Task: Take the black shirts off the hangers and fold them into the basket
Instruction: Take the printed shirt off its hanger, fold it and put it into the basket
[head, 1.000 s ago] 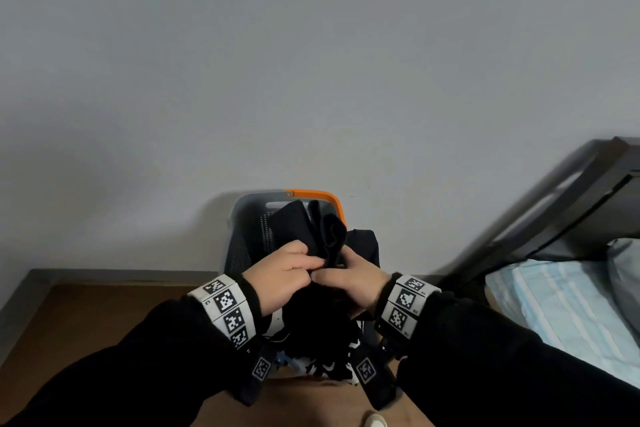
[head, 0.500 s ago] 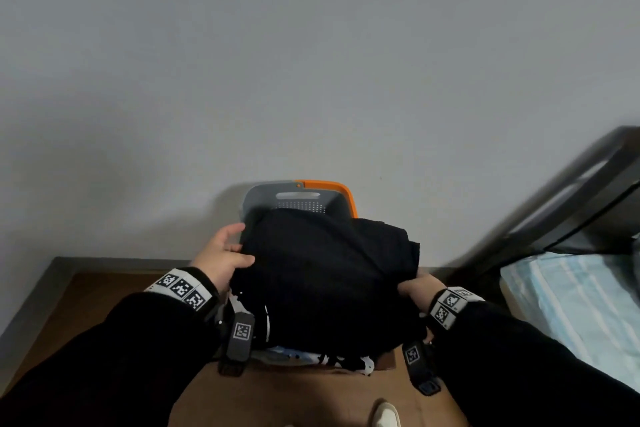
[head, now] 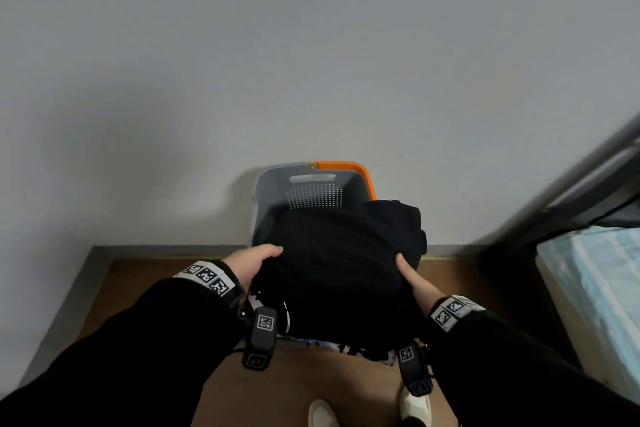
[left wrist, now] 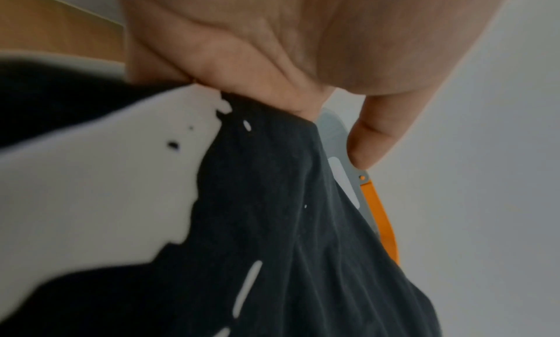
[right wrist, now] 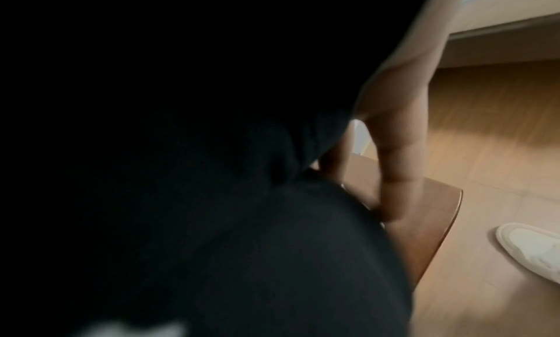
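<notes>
A folded black shirt [head: 339, 270] hangs flat between my two hands, in front of and partly over the grey basket with an orange rim [head: 311, 184]. My left hand [head: 256, 260] grips its left edge, thumb on top and fingers underneath. My right hand [head: 412, 277] grips the right edge the same way. In the left wrist view the thumb [left wrist: 372, 136] lies above the shirt [left wrist: 272, 234], which shows a white print [left wrist: 91, 186], and the basket rim [left wrist: 379, 217] is behind. In the right wrist view the shirt [right wrist: 212, 198] fills most of the picture and my fingers [right wrist: 397, 150] curl beside it.
The basket stands on the brown floor against a grey wall. A bed with light blue bedding [head: 595, 288] and a dark metal frame [head: 571, 191] is at the right. A rounded wooden board [right wrist: 424, 234] lies under my right hand. White shoes [head: 414, 406] are below.
My hands were together at the middle, bunching the shirt. They moved apart to its two sides and now hold it flat and folded, lower against the basket.
</notes>
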The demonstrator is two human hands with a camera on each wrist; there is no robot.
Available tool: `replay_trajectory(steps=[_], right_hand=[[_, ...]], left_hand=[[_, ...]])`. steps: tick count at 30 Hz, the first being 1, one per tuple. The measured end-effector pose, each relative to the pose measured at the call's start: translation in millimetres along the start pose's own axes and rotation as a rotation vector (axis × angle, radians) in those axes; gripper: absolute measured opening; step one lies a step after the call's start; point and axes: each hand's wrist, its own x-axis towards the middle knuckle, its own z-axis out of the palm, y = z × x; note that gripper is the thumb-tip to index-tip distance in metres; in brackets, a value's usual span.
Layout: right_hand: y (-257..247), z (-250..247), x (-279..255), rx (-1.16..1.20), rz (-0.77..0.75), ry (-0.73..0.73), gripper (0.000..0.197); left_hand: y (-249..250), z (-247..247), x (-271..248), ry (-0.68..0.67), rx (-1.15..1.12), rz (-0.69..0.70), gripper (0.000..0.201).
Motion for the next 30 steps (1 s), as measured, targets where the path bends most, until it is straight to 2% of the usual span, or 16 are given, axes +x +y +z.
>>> replay_trajectory(steps=[2, 4, 5, 8, 11, 12, 15, 16, 18, 20, 22, 24, 26, 30], right_hand=[[0, 3, -1, 0.031, 0.004, -0.036, 0.077], [-2, 4, -1, 0.079, 0.017, -0.040, 0.062], [-4, 3, -1, 0.101, 0.020, -0.032, 0.058], [-13, -2, 0, 0.118, -0.006, -0.003, 0.057], [-18, -5, -8, 0.035, -0.001, -0.042, 0.045], [-20, -7, -9, 0.003, -0.006, -0.060, 0.050], [-22, -16, -10, -0.087, -0.044, -0.103, 0.093], [-23, -19, -8, -0.088, -0.038, -0.118, 0.098], [-22, -21, -7, -0.081, -0.018, -0.130, 0.094], [-19, -17, -9, -0.086, -0.023, -0.132, 0.089], [-14, -11, -9, -0.092, -0.020, -0.146, 0.096], [-10, -9, -9, -0.087, -0.021, -0.136, 0.099], [-11, -9, -12, -0.121, -0.022, -0.093, 0.092], [-26, -6, -32, -0.205, 0.017, -0.017, 0.060]], left_hand=[[1, 1, 4, 0.024, 0.067, 0.000, 0.054], [-2, -4, 25, 0.060, 0.178, 0.001, 0.068], [-3, -5, 35, 0.080, 0.224, 0.011, 0.064], [5, 8, 24, 0.165, 0.308, 0.045, 0.031], [5, 11, 27, 0.184, 0.357, 0.067, 0.026], [5, 11, 29, 0.191, 0.367, 0.078, 0.029], [5, 7, 29, 0.231, 0.415, 0.093, 0.041], [5, 6, 29, 0.230, 0.417, 0.100, 0.045], [6, 3, 25, 0.207, 0.446, 0.129, 0.039], [5, 0, 22, 0.186, 0.429, 0.164, 0.022], [3, -6, 20, 0.148, 0.345, 0.182, 0.012], [1, -11, 24, 0.107, 0.321, 0.192, 0.014], [0, -12, 22, 0.063, 0.346, 0.206, 0.019], [1, -13, 22, -0.019, 0.289, 0.274, 0.028]])
